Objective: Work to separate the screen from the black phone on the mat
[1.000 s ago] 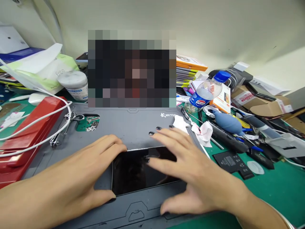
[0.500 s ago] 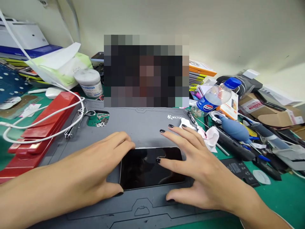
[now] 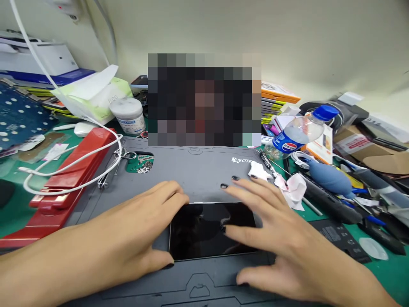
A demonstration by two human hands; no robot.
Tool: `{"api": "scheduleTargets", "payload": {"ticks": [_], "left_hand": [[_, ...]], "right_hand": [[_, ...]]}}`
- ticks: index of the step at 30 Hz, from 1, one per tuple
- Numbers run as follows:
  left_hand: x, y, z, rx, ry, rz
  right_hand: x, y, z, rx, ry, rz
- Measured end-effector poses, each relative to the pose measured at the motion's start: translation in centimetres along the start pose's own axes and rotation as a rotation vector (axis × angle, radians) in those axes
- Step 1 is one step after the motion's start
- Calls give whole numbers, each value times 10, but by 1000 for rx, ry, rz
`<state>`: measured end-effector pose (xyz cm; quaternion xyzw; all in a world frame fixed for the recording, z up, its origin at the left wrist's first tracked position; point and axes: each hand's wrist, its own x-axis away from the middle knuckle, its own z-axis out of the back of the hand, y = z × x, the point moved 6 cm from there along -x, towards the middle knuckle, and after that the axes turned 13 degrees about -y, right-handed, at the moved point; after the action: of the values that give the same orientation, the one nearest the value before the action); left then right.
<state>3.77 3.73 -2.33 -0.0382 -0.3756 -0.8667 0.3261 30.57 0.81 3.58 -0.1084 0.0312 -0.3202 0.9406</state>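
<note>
A smartphone (image 3: 204,234) with a dark, glossy screen lies sideways on the grey work mat (image 3: 179,170). My left hand (image 3: 150,226) grips its left end, thumb at the near corner and fingers over the far edge. My right hand (image 3: 275,230) is open with its fingers spread over and around the phone's right end. Its index fingertip is at the screen; whether it presses on the glass I cannot tell. The right thumb points at the mat beside the near edge.
A red tool (image 3: 76,170) with a white cable (image 3: 119,155) stands left, near tweezers (image 3: 107,172) and a paste jar (image 3: 128,116). At right are a Pepsi bottle (image 3: 297,132), a blue air blower (image 3: 330,175), tissues (image 3: 292,187) and a phone battery (image 3: 338,238). A pixelated block covers the far middle.
The whole view has shifted, so everything sits a little further right and lower. Both hands keep nearly the same places about the phone.
</note>
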Motion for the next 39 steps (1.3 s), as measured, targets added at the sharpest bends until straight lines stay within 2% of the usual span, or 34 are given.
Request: {"api": "scheduleTargets", "payload": {"ticks": [2, 7, 11, 15, 23, 26, 33, 39], "left_hand": [[2, -2, -3, -48, 17, -5], [8, -14, -17, -124, 32, 52], [7, -11, -14, -150, 47, 21], [6, -8, -12, -160, 61, -12], [7, -9, -11, -160, 61, 30], [8, -12, -12, -170, 59, 39], [15, -22, -16, -206, 78, 79], [10, -21, -14, -186, 117, 52]], "right_hand": [[0, 2, 1, 14, 29, -27], [0, -2, -1, -43, -53, 43], [3, 6, 5, 4, -3, -41], [2, 3, 6, -19, -31, 3], [13, 30, 22, 138, 66, -39], [16, 32, 25, 132, 103, -25], [9, 21, 10, -32, -48, 10], [20, 43, 26, 78, 110, -26]]}}
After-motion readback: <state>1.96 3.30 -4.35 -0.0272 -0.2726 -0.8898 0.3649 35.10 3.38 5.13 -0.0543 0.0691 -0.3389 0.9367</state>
